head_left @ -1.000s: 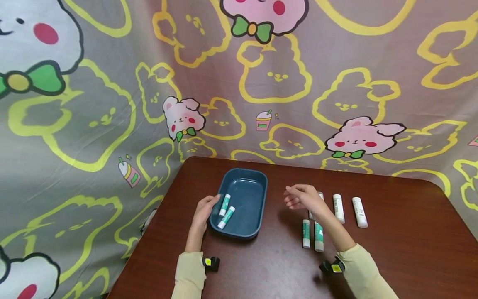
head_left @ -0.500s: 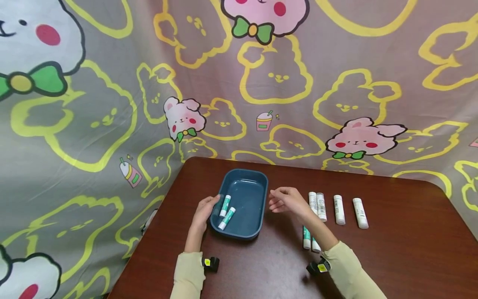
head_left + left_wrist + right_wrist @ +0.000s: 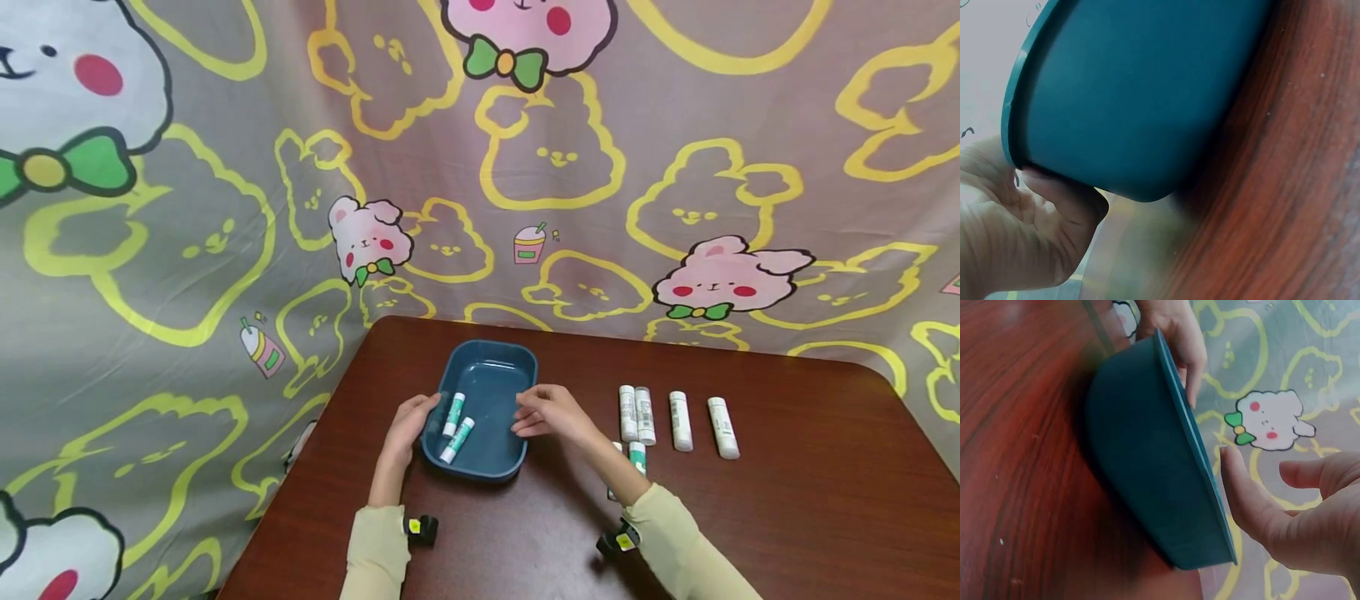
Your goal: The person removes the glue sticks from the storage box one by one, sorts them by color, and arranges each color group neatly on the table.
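A dark blue plastic bin (image 3: 491,400) stands on the table with two green-labelled glue sticks, one (image 3: 453,414) behind the other (image 3: 457,440), lying at its left side. My left hand (image 3: 407,429) grips the bin's left rim, fingers curled at the edge in the left wrist view. Over the bin's right rim hovers my right hand (image 3: 551,412), holding nothing; the right wrist view shows its thumb and finger (image 3: 1244,500) apart, close beside the rim. Under my right forearm lie two more green-labelled sticks, one (image 3: 637,456) partly covered and the other mostly hidden.
Right of the bin, several white tubes lie in a row: a touching pair (image 3: 636,414), a single one (image 3: 680,421) and another (image 3: 722,427) farther right. The brown table (image 3: 817,500) ends at a patterned curtain (image 3: 585,183) behind and to the left.
My right hand has moved left, from beside the white tubes to over the bin's right rim, uncovering the tube pair. The left hand keeps its grip on the bin.
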{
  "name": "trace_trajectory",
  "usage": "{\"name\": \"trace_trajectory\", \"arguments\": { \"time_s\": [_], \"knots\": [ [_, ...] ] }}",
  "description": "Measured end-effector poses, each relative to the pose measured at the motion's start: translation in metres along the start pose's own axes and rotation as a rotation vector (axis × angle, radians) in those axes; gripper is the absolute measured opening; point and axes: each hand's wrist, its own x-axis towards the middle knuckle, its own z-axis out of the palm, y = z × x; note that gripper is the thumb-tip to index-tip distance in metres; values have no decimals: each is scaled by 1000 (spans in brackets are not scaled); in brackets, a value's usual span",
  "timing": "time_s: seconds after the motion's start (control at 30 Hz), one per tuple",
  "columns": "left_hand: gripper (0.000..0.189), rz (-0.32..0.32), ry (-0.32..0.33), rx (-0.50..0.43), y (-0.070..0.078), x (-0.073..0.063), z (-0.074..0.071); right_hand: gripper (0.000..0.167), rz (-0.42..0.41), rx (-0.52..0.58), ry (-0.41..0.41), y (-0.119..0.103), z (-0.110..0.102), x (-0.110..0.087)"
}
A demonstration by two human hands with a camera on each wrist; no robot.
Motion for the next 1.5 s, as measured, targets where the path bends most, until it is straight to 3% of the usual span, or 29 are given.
{"name": "trace_trajectory", "arguments": {
  "time_s": [0.67, 1.23, 1.5],
  "knots": [
    [31, -7, -2, -36, -1, 3, 0, 27, 93, 16, 41, 13, 45, 17],
    [31, 13, -22, -43, -2, 2, -3, 17, 209, -17, 23, 19, 69, 31],
    [31, 9, -11, -33, -3, 2, -2, 19, 210, 3, -19, 27, 78, 35]
  ]
}}
